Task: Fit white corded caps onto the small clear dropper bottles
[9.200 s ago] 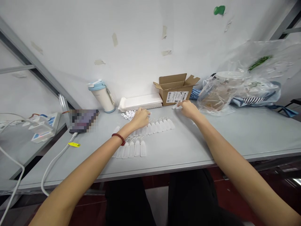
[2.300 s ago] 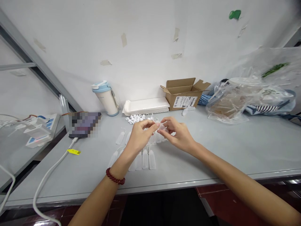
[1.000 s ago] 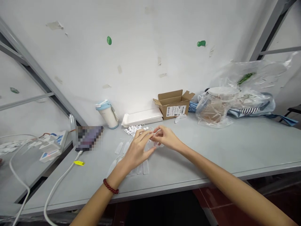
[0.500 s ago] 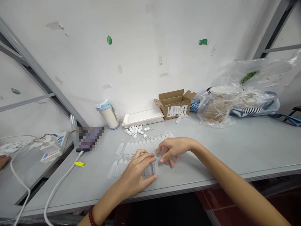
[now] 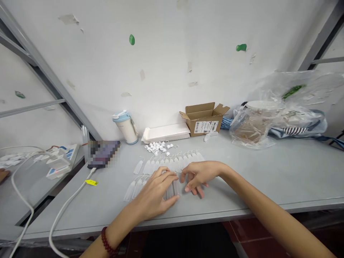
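Note:
Two rows of translucent flat plastic pieces with thin loops lie on the grey table. The back row (image 5: 166,164) spreads behind my hands. At its left end one piece (image 5: 138,167) lies slightly apart. My left hand (image 5: 158,190) rests over the front row (image 5: 133,190), fingers spread. Its fingertips and thumb bracket the ends of clear pieces (image 5: 170,191) at the row's right end, partly hidden by the hand. My right hand (image 5: 197,176) hovers just right of them, its fingers loosely bent and apart, nothing visible in it.
Behind the rows are small white caps (image 5: 156,147), a white stack (image 5: 166,132), a tumbler (image 5: 125,127) and an open cardboard box (image 5: 205,120). To the right stands a bagged container (image 5: 258,123). At left are a phone (image 5: 103,154) with a white cable (image 5: 71,200) and another person's hand (image 5: 3,174).
The camera view has shifted slightly. My right hand has moved a little away from my left hand, to the right. My left hand stays over the front row.

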A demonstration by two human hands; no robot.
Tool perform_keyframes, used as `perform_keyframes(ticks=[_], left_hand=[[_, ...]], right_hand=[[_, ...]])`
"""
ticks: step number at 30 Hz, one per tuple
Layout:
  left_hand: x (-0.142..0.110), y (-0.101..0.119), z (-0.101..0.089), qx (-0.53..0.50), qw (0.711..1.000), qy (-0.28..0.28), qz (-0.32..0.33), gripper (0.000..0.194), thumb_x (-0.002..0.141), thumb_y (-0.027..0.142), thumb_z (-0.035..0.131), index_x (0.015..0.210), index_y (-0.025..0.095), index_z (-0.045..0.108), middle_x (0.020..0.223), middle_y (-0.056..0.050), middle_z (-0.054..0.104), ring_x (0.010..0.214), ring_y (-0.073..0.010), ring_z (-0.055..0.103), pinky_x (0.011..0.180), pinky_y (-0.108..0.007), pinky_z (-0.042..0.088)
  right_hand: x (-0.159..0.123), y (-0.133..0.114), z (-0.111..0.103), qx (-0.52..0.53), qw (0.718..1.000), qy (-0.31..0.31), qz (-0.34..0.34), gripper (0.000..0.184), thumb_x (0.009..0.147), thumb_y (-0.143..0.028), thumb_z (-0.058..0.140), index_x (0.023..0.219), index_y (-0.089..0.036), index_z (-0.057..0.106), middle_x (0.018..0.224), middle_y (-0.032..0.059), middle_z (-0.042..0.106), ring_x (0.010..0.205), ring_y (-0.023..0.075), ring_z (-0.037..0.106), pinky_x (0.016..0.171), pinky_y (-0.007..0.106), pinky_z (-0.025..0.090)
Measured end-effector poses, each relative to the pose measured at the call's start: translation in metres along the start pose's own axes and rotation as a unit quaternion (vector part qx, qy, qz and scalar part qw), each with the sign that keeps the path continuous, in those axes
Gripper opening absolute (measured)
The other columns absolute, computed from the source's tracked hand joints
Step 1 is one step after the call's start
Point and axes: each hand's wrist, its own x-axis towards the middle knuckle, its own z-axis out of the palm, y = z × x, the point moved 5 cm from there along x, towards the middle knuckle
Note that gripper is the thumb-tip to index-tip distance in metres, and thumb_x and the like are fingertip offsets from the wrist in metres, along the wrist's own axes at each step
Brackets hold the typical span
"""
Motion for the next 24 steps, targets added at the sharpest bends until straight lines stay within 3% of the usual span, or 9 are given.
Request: perform_keyframes(ticks=[5, 8, 10, 12, 15, 17, 18, 21, 24], left_hand=[[-0.003, -0.004, 0.005, 0.009, 1.000, -0.014, 0.018, 0.042, 0.080, 0.032, 0.062, 0.117, 0.017, 0.052, 0.119, -0.008, 0.057, 0.118, -0.0261, 0.038, 0.099, -0.043, 0.041], [-0.006, -0.010, 0.006, 0.020, 1.000, -0.010, 0.016, 0.043, 0.081, 0.034, 0.061, 0.119, 0.018, 0.050, 0.121, -0.007, 0.055, 0.119, -0.0256, 0.037, 0.099, -0.042, 0.040], [-0.008, -0.012, 0.004, 0.025, 1.000, 0.005, 0.015, 0.045, 0.081, 0.038, 0.062, 0.119, 0.019, 0.050, 0.122, -0.008, 0.055, 0.119, -0.0257, 0.038, 0.099, -0.043, 0.041], [-0.007, -0.013, -0.003, 0.029, 0.999, 0.027, 0.020, 0.047, 0.079, 0.042, 0.062, 0.119, 0.019, 0.050, 0.121, -0.008, 0.055, 0.118, -0.0258, 0.039, 0.099, -0.043, 0.040], [0.008, -0.016, -0.019, 0.033, 0.997, 0.068, 0.028, 0.040, 0.084, 0.039, 0.056, 0.117, 0.017, 0.052, 0.118, -0.009, 0.057, 0.116, -0.0242, 0.041, 0.098, -0.041, 0.040], [0.029, -0.024, -0.030, 0.037, 0.995, 0.093, 0.022, 0.031, 0.088, 0.033, 0.050, 0.113, 0.015, 0.056, 0.114, -0.010, 0.060, 0.111, -0.0232, 0.045, 0.096, -0.040, 0.042], [0.042, -0.031, -0.032, 0.043, 0.994, 0.096, 0.015, 0.029, 0.089, 0.029, 0.048, 0.110, 0.013, 0.058, 0.112, -0.011, 0.061, 0.109, -0.0232, 0.046, 0.094, -0.039, 0.042], [0.086, -0.057, -0.029, 0.075, 0.994, 0.070, -0.023, 0.028, 0.085, 0.015, 0.043, 0.104, 0.009, 0.062, 0.108, -0.012, 0.065, 0.105, -0.0246, 0.049, 0.094, -0.040, 0.042], [0.122, -0.078, -0.013, 0.100, 0.994, 0.006, -0.050, 0.038, 0.074, 0.003, 0.040, 0.101, 0.012, 0.066, 0.105, -0.010, 0.068, 0.108, -0.0244, 0.050, 0.092, -0.036, 0.043]], right_hand=[[0.002, 0.000, 0.000, 0.003, 1.000, -0.009, 0.001, 0.055, 0.076, -0.049, 0.062, 0.113, -0.012, 0.049, 0.070, 0.0005, 0.063, 0.051, 0.0108, 0.062, 0.040, 0.018, 0.035], [-0.009, -0.004, -0.007, 0.011, 1.000, 0.019, -0.009, 0.051, 0.076, -0.049, 0.062, 0.109, -0.012, 0.052, 0.071, 0.0016, 0.064, 0.052, 0.0116, 0.062, 0.041, 0.019, 0.036], [-0.023, -0.007, -0.019, 0.019, 0.997, 0.076, -0.029, 0.046, 0.076, -0.048, 0.062, 0.105, -0.014, 0.053, 0.073, 0.0028, 0.066, 0.053, 0.0124, 0.063, 0.044, 0.020, 0.039], [-0.039, -0.005, -0.040, 0.022, 0.981, 0.185, -0.060, 0.037, 0.080, -0.045, 0.058, 0.101, -0.014, 0.055, 0.075, 0.0044, 0.068, 0.055, 0.0135, 0.064, 0.048, 0.023, 0.043], [-0.063, 0.013, -0.080, -0.015, 0.902, 0.427, -0.064, 0.022, 0.085, -0.033, 0.051, 0.095, -0.014, 0.056, 0.080, 0.0086, 0.068, 0.064, 0.0168, 0.066, 0.054, 0.026, 0.047], [-0.075, 0.034, -0.104, -0.103, 0.802, 0.588, 0.010, 0.018, 0.085, -0.020, 0.048, 0.098, -0.013, 0.057, 0.083, 0.0105, 0.067, 0.071, 0.0189, 0.065, 0.065, 0.029, 0.048], [-0.077, 0.043, -0.111, -0.162, 0.757, 0.631, 0.054, 0.020, 0.083, -0.016, 0.048, 0.100, -0.012, 0.058, 0.087, 0.0118, 0.067, 0.080, 0.0212, 0.065, 0.073, 0.032, 0.048], [-0.069, 0.066, -0.123, -0.276, 0.705, 0.643, 0.116, 0.034, 0.082, -0.009, 0.046, 0.113, -0.013, 0.058, 0.111, 0.0174, 0.059, 0.100, 0.0263, 0.059, 0.084, 0.036, 0.045], [-0.063, 0.081, -0.128, -0.332, 0.686, 0.630, 0.149, 0.043, 0.078, -0.006, 0.045, 0.118, -0.013, 0.058, 0.130, 0.0179, 0.048, 0.112, 0.0304, 0.050, 0.087, 0.039, 0.045]])
